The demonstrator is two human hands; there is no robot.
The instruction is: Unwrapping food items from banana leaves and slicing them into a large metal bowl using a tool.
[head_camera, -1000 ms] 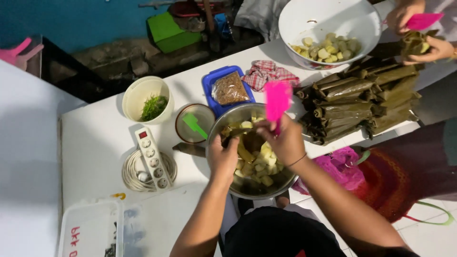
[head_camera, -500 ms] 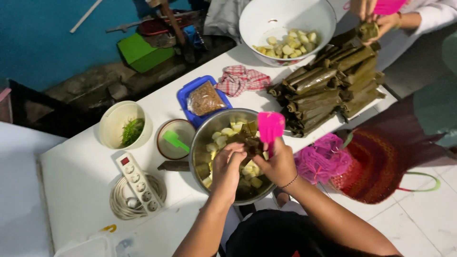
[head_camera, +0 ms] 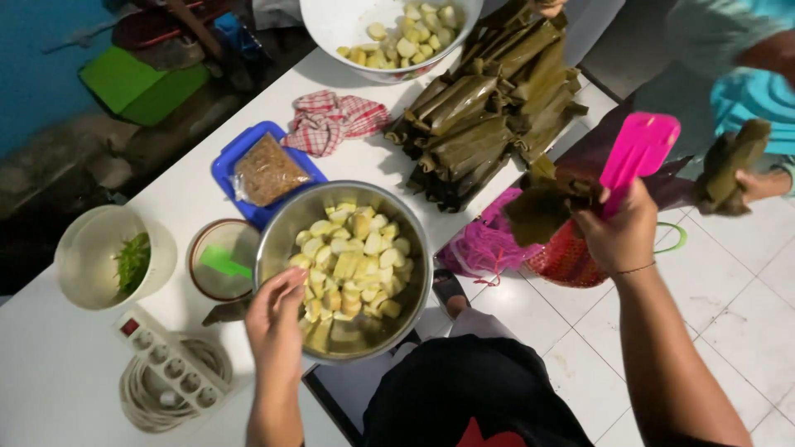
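White tabletop [head_camera: 74, 372] over white floor tiles, blue wall at top left. Steel bowl [head_camera: 286, 228] near the tabletop's front edge, full of pale yellow chunks [head_camera: 352, 257]. Left hand [head_camera: 276, 319] at the bowl's near-left rim, fingers curled loosely over the chunks, can't tell if it grips any. Right hand [head_camera: 619, 236] out past the tabletop edge, over the floor, clenched on a pink spatula [head_camera: 638, 153] and a dark folded leaf [head_camera: 546, 207] together. Red basket [head_camera: 563, 261] and pink mesh bag [head_camera: 484, 248] on the floor under that hand. Left of the bowl: small bowl with a green scoop [head_camera: 219, 261], cream tub with greens [head_camera: 116, 261], power strip on coiled cable [head_camera: 166, 368]. Behind it: blue tray [head_camera: 228, 161] with a brown packet, checked cloth [head_camera: 331, 120], stack of leaf-wrapped bundles [head_camera: 484, 116], white bowl [head_camera: 331, 29] with more chunks. Another person's hand [head_camera: 758, 186] at right edge holds a wrapped bundle [head_camera: 733, 157]
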